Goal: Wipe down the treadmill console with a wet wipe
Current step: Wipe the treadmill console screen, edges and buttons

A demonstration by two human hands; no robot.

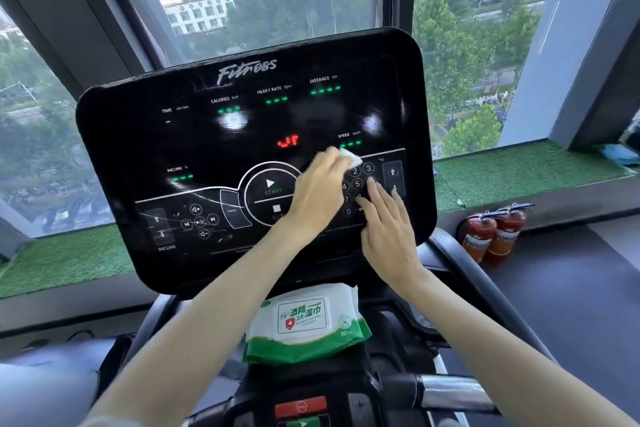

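Observation:
The black treadmill console [145, 135] fills the middle of the head view, its display lit with green and red digits. My left hand [317, 194] lies on the panel just right of the START button, its fingers bent over a white wet wipe [350, 155] that peeks out past the fingertips below the SPEED readout. My right hand [389, 222] rests flat on the number keypad [356, 178], fingers straight, holding nothing.
A green and white pack of wet wipes [304, 322] sits on the ledge under the console. A red stop button [300, 406] is lower down, and a handlebar [450, 392] runs to the right. Two fire extinguishers [491, 236] stand by the right window sill.

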